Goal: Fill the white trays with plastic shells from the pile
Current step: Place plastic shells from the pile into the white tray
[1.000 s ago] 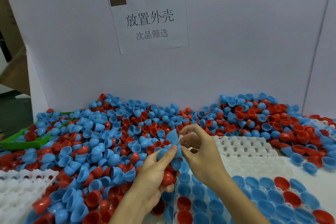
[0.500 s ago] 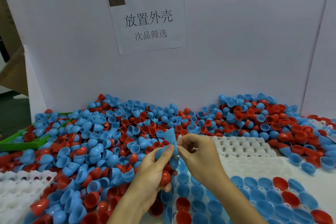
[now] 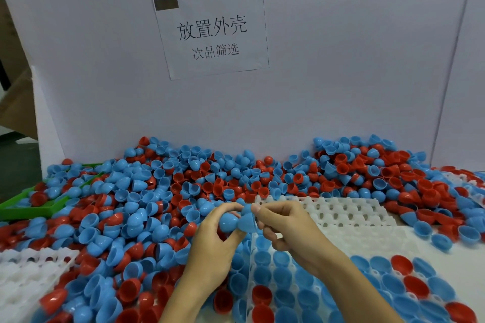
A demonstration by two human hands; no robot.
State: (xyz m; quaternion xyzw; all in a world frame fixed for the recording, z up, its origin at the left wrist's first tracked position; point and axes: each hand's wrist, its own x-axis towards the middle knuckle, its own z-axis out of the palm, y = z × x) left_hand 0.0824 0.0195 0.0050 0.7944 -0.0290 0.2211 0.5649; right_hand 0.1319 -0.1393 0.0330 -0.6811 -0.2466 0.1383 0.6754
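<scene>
Head view
Left hand [image 3: 214, 237]: fingers curled round a rounded blue shell [image 3: 228, 222], held above the near middle of the worktop.
Right hand [image 3: 286, 228]: thumb and forefinger pinch a second, cone-like blue shell [image 3: 248, 217] that touches the first one, the two meeting between the hands.
Pile [image 3: 162, 196]: red and blue shells heaped along the worktop's far edge against the white board [image 3: 341, 73] and spreading down its left side to the near edge.
Filled tray [image 3: 301, 280]: white, at the near right corner, its pockets mostly holding blue shells with a few red ones.
Bare trays: one [image 3: 341, 211] lies just beyond the filled tray, right of the hands; another [image 3: 23, 273] sits at the near left corner.
Green bin [image 3: 29, 208]: at the left edge, partly buried in shells.
Paper sign [image 3: 212, 31]: printed characters, fixed to the board, with a brown tape strip at its top left corner.
</scene>
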